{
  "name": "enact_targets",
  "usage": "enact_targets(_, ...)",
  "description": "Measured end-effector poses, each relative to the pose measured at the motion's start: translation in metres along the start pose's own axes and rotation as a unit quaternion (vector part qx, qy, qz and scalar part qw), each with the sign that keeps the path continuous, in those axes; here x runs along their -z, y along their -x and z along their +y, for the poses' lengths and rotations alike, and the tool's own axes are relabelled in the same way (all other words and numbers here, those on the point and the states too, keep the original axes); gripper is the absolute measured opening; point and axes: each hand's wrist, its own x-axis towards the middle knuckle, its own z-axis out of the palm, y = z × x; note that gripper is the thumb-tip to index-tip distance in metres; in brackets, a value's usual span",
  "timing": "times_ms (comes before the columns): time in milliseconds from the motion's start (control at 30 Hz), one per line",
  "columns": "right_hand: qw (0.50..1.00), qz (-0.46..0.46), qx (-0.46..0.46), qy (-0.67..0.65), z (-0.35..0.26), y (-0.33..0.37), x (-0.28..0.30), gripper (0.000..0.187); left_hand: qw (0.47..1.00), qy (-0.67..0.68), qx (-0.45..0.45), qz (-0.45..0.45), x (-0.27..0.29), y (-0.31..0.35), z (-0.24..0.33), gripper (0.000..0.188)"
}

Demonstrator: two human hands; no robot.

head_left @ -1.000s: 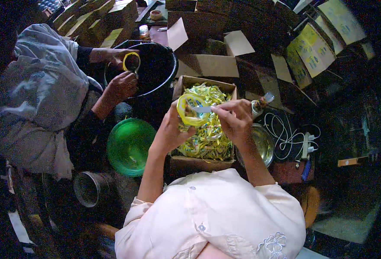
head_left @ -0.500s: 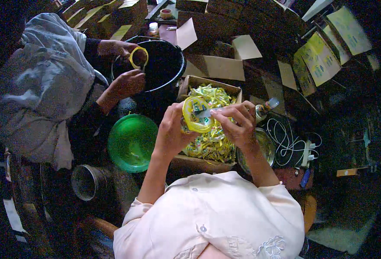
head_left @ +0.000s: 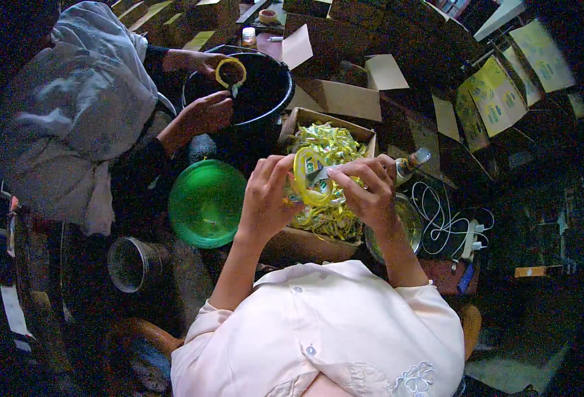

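Note:
Over a cardboard box [head_left: 305,243] full of shredded yellow and clear printed film strips [head_left: 332,142], my left hand [head_left: 265,192] grips a yellow ring [head_left: 301,175] by its left side. Printed film shows inside the ring. My right hand [head_left: 365,188] is closed, its thumb and fingers pinching a small flat whitish piece [head_left: 320,173] against the film; its exact kind cannot be made out. A bottle-like thing with a clear top [head_left: 416,159] stands just beyond my right hand.
At the left, a co-worker's hands [head_left: 209,112] hold another yellow ring [head_left: 231,73] over a black bucket [head_left: 285,99]. A green basin [head_left: 206,205] and a grey bucket [head_left: 130,264] stand nearby. White cables [head_left: 438,218] and a power strip [head_left: 469,239] lie at right.
The view has shifted slightly, so the surroundings sit a little differently. My hands keep hold of the ring, which is turned more edge-on. The co-worker's ring is tilted a bit differently.

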Motion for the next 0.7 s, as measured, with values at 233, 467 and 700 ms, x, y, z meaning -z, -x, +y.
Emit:
enact_targets(233,1.000,0.000,0.014,0.010,-0.002,0.007,0.010,0.022,0.999,-0.036,-0.014,-0.002,0.002,0.000,0.009,0.068)
enact_targets(467,1.000,0.023,0.000,0.006,-0.005,0.013,0.013,0.020,0.999,-0.043,-0.027,-0.002,0.000,0.001,0.015,0.065)
enact_targets(700,1.000,0.011,-0.016,0.007,-0.002,0.022,0.017,0.027,0.999,-0.016,-0.018,-0.022,-0.001,-0.003,0.021,0.065)
